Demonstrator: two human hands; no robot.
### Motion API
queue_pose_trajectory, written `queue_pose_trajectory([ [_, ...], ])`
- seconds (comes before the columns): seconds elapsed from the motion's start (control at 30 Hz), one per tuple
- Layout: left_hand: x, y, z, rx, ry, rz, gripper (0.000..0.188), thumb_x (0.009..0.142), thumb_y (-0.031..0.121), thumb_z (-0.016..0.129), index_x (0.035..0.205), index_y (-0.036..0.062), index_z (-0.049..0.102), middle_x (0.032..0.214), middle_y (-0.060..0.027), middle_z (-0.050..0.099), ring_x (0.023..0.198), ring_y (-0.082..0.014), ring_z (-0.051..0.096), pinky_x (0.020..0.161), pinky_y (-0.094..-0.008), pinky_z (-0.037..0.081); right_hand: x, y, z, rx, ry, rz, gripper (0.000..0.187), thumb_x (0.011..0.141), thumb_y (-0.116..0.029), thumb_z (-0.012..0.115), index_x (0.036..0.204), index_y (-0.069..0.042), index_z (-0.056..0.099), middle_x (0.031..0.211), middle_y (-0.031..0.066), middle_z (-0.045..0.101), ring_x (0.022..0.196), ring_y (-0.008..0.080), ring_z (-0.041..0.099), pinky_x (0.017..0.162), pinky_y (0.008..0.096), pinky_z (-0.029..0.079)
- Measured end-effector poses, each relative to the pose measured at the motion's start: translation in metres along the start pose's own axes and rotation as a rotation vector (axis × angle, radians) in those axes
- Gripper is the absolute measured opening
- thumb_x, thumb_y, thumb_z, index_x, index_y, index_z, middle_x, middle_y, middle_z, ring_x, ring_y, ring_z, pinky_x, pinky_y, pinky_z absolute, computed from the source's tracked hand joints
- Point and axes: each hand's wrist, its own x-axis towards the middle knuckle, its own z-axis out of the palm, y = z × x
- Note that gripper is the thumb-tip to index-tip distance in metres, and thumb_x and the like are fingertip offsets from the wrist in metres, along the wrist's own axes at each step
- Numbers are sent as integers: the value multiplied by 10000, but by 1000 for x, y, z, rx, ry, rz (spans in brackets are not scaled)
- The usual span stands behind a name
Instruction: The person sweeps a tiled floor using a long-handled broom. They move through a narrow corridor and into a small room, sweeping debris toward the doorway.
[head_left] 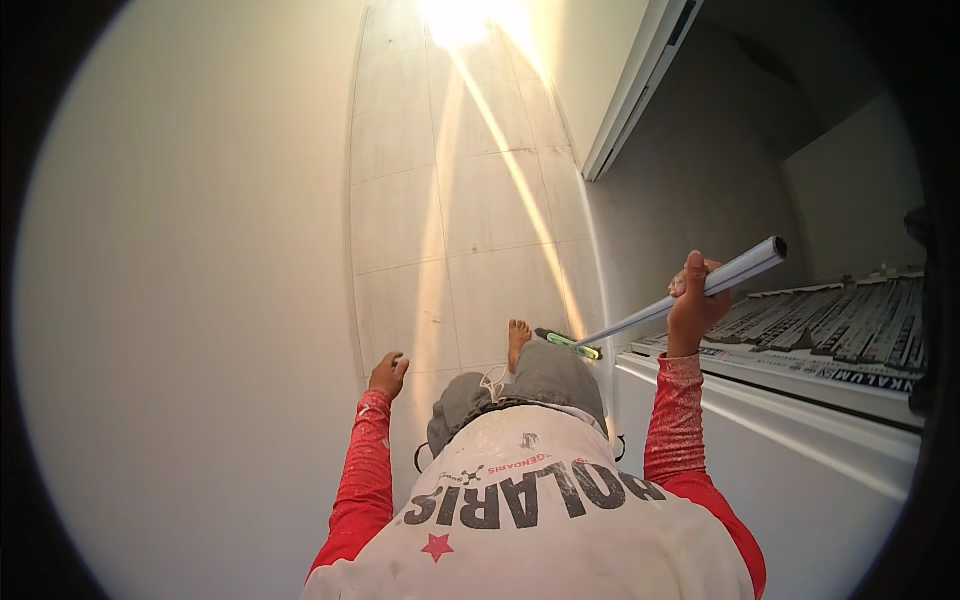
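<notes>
My right hand (694,300) is wrapped round the upper part of a long pale pole, thumb pointing up. The pole (735,268) belongs to a broom, and its dark open end sticks up past my fist to the right. It slants down to a narrow green head (572,344) with dark edges, resting on the floor beside my bare foot (518,340). Whether the head carries bristles is too small to make out. My left hand (389,374) hangs at my left side, fingers loosely bent and holding nothing, near the pale wall.
The tiled floor (480,210) runs ahead as a narrow passage with bright light streaks. A plain wall (200,300) bounds the left. On the right are a white door frame (640,90) and a ledge (780,375) covered with printed strips.
</notes>
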Motion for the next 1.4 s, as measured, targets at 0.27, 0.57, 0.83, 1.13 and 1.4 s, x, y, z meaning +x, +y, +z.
queue_pose_trajectory([
  [0.27, 50, -69, -52, -8, -345, -1084, 510, 892, 395, 555, 1184, -23, 564, 972, -197, 691, 702, -302, 685, 599, -459, 539, 265, 29, 233, 224, 9, -98, 330, 885, -242, 703, 686, -97, 483, 487, -40, 400, 393, 44, 371, 383, 212, 319],
  [0.57, 569, 147, -232, 110, -94, -607, 475, 898, 334, 581, 1210, -24, 564, 1119, -215, 653, 968, -312, 665, 821, -425, 540, 495, 183, 491, 75, -41, -80, 267, 955, -169, 560, 735, -86, 432, 536, -10, 428, 479, 88, 438, 507, 273, 437],
  [0.83, 927, 540, -357, 114, 106, 565, 389, 937, 307, 564, 1228, 49, 569, 1159, -165, 637, 967, -287, 652, 831, -375, 518, 645, 280, 680, -129, -179, 40, 229, 922, -198, 623, 780, -65, 502, 546, -4, 504, 492, 90, 504, 510, 254, 435],
  [1.13, 1075, 502, -397, 43, -158, -214, 491, 878, 440, 592, 1203, 72, 610, 1144, -192, 649, 1065, -324, 623, 924, -398, 479, 884, 337, 951, -58, -83, 59, 319, 883, -307, 707, 779, -70, 520, 506, -41, 437, 393, 43, 414, 364, 214, 336],
  [1.4, 1150, 438, -462, 369, -413, -846, 513, 858, 387, 444, 1144, 13, 648, 967, -152, 719, 997, -306, 664, 935, -442, 452, 1121, 359, 1127, 292, -121, -160, 279, 917, -199, 652, 747, -103, 453, 500, -22, 420, 393, 58, 399, 380, 224, 355],
])
